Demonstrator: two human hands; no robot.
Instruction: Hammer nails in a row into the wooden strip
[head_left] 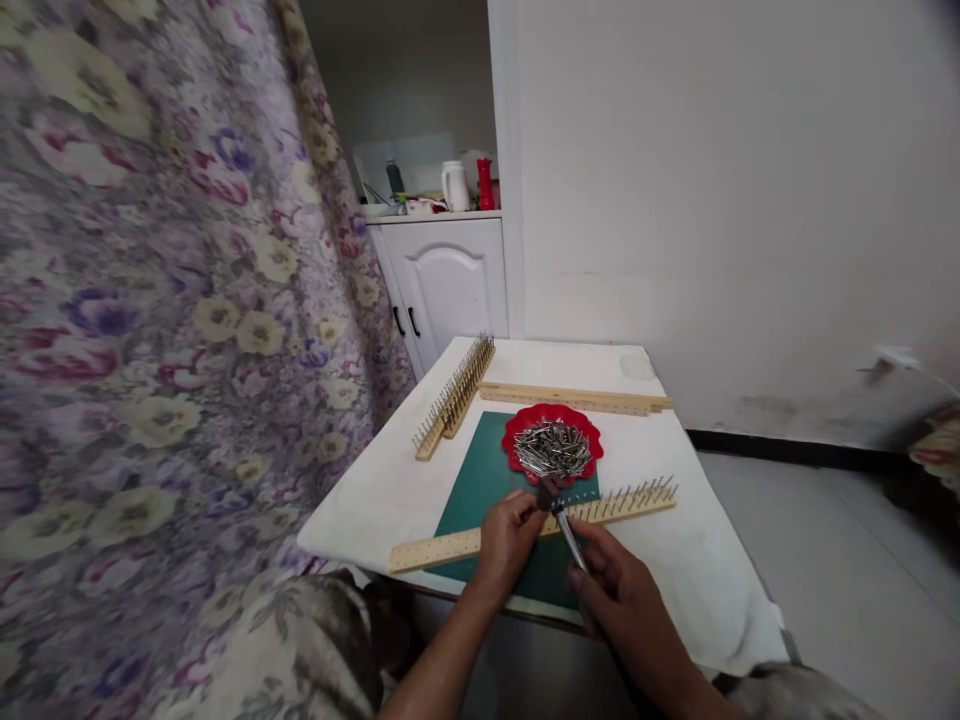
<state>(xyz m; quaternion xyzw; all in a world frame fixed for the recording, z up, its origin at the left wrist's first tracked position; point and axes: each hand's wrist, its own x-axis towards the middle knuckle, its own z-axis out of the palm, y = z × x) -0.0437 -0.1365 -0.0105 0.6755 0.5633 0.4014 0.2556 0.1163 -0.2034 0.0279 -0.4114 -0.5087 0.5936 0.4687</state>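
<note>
My right hand point(619, 585) is wrapped round the shaft of a hammer point(570, 542), whose dark head is just beyond my left fingertips. My left hand point(508, 540) rests on a pale wooden strip point(439, 551), thumb and finger pinched together beside the hammer head; what they hold is hidden. The strip lies across a green mat point(480, 475). Nails stand in rows along its right part, while its left part shows rows of small holes. Right behind the hammer head is a red scalloped bowl point(511, 432) full of loose nails point(551, 450).
Nail-studded strips point(465, 385) lie at the table's back left. More wooden strips point(570, 398) lie across the back of the white-covered table point(360, 510). A floral curtain point(187, 350) hangs close on the left. A white cabinet point(457, 280) and a wall stand behind.
</note>
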